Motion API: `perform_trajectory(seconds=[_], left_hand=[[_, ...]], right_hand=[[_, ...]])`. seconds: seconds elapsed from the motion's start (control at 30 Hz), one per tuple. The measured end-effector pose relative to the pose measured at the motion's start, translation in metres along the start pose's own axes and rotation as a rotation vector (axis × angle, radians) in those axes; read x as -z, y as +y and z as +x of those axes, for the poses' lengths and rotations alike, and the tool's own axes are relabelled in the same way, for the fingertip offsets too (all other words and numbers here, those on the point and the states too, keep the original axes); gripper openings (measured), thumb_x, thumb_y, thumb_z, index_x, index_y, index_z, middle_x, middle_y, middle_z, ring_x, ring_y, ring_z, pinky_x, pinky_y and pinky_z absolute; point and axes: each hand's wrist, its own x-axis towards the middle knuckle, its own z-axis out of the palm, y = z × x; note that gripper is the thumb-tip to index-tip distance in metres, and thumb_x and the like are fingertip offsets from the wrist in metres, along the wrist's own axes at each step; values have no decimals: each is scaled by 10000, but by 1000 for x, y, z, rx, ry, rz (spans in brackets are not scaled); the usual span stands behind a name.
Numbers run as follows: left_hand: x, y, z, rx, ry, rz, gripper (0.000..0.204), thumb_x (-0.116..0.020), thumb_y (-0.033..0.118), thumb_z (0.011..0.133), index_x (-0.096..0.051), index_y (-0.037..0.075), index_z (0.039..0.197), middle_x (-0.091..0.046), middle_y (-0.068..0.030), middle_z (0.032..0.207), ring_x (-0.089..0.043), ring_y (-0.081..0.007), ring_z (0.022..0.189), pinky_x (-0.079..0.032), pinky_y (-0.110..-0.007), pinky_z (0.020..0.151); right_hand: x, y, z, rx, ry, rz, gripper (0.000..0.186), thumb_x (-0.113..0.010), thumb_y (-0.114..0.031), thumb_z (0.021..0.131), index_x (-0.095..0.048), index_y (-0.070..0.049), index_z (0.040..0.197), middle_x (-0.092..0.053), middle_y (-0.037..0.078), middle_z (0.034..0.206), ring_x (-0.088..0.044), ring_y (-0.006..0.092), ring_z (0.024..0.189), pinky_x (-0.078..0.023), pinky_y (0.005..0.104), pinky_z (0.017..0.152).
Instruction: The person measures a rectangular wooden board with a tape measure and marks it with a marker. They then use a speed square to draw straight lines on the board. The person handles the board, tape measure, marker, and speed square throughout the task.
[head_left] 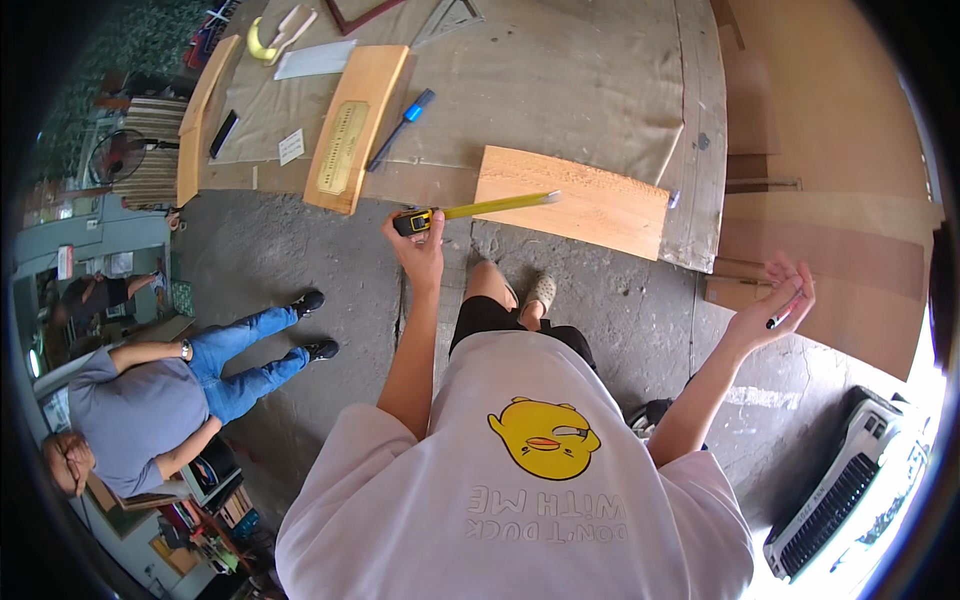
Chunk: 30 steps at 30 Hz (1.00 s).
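Observation:
My left hand (420, 250) is wrapped round a black and yellow tape measure (411, 222). Its yellow blade reaches out to the right, and the tip hangs over a light wooden board (590, 212). That board lies across the near edge of the table (560, 85), partly overhanging it. Off to the right, my right hand (765, 312) is raised away from the table with a marker pen (785, 309) held in it. Some of the right fingers are blurred.
On the table's left lie a plank (372, 95) with a brass-coloured plate, a blue-handled tool (402, 128), a dark phone-like object (224, 133) and a yellow-handled item (262, 42). Large wooden sheets (830, 250) stand at right. Another person (150, 400) stands at left.

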Motion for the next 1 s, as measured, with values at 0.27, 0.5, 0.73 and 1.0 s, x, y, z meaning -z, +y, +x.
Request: perform_trajectory(seconds=[0.27,0.5,0.73,1.0], left_hand=[[7,3,68,-209,-191,543,647,-891,234,706,-540,46,1216,-604,-140,1058,-646,-230,827,-557,-327,701],[-53,-7,160,-359,-498,929,718,-857,333,669,-543,145,1287,-583,-173,1139,-640,-347,1008,-541,-463,832],[-25,-12,197,-534,-513,745,672,-807,470,766,-586,58,1248,-611,-156,1129,-647,-325,997,-538,-430,839],[93,-29,298,-337,-148,589,353,-719,303,892,-617,50,1117,-632,-156,1036,-635,-353,904,-509,-432,768]], right_hand=[[-50,2,-66,-159,-375,61,232,-450,-162,1058,-578,19,1127,-724,141,957,-646,150,770,-511,284,716],[-70,13,-88,-351,-307,155,445,-383,-393,1072,-573,4,1137,-722,163,923,-686,192,825,-550,309,759],[75,-70,44,21,-152,1041,942,-465,-904,685,-603,-34,1021,-634,128,1000,-587,272,1025,-441,432,979],[-106,-104,-6,-62,-400,1096,634,-639,-635,745,-635,-52,994,-619,85,952,-587,254,923,-437,444,940]])
